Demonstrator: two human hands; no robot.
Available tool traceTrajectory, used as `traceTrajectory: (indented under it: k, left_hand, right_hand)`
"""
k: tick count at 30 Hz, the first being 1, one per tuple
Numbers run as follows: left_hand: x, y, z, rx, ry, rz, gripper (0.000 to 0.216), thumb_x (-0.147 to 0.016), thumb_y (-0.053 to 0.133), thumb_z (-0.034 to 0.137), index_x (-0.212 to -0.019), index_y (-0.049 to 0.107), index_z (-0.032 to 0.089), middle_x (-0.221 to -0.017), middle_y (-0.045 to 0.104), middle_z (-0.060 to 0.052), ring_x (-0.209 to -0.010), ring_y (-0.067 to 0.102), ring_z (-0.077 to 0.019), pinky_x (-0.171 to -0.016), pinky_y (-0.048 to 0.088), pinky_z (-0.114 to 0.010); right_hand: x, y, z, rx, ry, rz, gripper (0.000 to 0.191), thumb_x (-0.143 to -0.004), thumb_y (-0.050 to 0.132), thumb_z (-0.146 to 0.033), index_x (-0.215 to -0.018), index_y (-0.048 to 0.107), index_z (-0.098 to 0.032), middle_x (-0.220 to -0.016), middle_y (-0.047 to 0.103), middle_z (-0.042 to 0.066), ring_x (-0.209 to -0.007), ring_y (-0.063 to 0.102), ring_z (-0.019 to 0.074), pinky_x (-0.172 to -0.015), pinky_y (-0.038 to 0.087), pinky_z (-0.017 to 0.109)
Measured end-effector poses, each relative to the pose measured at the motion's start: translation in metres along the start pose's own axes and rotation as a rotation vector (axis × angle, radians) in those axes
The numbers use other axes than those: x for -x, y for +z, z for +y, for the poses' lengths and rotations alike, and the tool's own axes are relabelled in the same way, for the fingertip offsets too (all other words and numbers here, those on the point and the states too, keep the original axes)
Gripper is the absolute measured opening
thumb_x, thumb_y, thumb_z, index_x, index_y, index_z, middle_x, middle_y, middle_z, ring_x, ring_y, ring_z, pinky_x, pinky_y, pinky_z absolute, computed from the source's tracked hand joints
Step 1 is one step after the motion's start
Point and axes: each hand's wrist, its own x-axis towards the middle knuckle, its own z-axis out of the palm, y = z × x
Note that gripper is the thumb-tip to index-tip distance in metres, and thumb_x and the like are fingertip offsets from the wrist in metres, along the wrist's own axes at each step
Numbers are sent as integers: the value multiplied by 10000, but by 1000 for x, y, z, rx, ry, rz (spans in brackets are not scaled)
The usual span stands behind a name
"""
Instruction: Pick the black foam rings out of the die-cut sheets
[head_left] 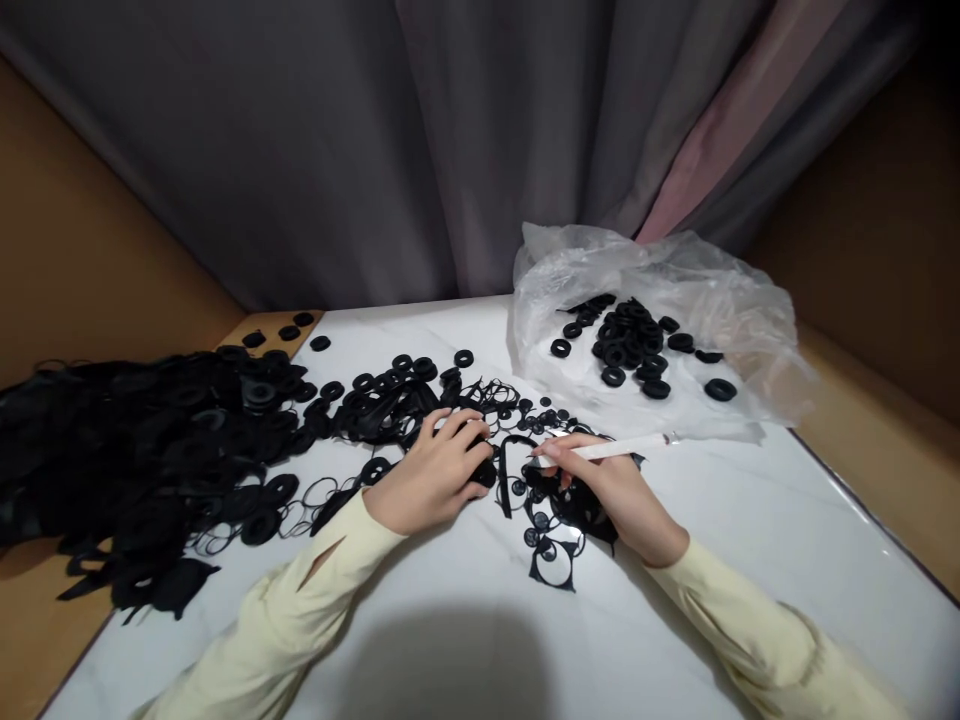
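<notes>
I see left hand (439, 470), fingers closed on black rubber ring (482, 472); right hand (600, 485) gripping white tool (615, 449) over punched sheet (559, 520). Small batch in plastic bag (675, 290); large pile (150, 440) left on desk (750, 520).

The left hand (439, 470) covers most of the small black rubber ring (484, 472) under its fingers, so its shape is unclear. The right hand (607, 490) hides the near end of the thin white pen-like tool (615, 448). The heap of black rubber offcuts (127, 450) runs off the left edge. Both pale yellow sleeves (300, 600) are cut off by the near edge.
</notes>
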Motion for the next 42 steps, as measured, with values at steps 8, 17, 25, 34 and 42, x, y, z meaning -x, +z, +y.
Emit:
traceTrajectory:
  k: [8, 17, 25, 34, 42]
  left_hand:
    - [4, -2, -2, 485, -215, -18, 301, -839, 542, 458, -1015, 541, 214, -1038, 616, -71, -1066, 494, -258, -918, 379, -433]
    - [0, 12, -11, 239, 18, -1, 171, -863, 540, 360, -937, 581, 212, -1060, 624, -66, -1093, 515, -228, -1066, 150, -512]
    - [7, 17, 11, 777, -328, 184, 267, -791, 637, 359, -946, 476, 213, -842, 701, -25, -873, 641, -207, -833, 460, -358]
    - [9, 25, 15, 782, -364, 186, 448, -763, 682, 358, -1118, 450, 215, -822, 719, -4, -862, 665, -200, -808, 486, -313]
    - [5, 30, 14, 566, -186, 358, 254, -758, 697, 287, -992, 656, 199, -915, 698, -37, -848, 655, -172, -779, 531, -263]
  right_hand:
    - [7, 4, -15, 4, -171, -91, 168, -805, 608, -356, -787, 691, -210, -965, 678, 41, -942, 598, 191, -794, 473, 316]
    - [3, 5, -7, 51, -132, -90, 209, -820, 580, -382, -835, 694, -208, -960, 680, 49, -895, 613, 195, -763, 499, 326]
    - [8, 6, -11, 0, -249, -99, 133, -816, 609, -316, -791, 699, -221, -915, 702, 34, -885, 639, 183, -816, 509, 334]
    - [12, 11, -6, 64, -127, -159, 201, -836, 586, -374, -900, 719, -237, -936, 724, 29, -899, 661, 198, -782, 527, 314]
    - [13, 12, -5, 89, -143, -129, 194, -840, 592, -368, -894, 724, -237, -891, 725, 19, -819, 666, 175, -721, 522, 273]
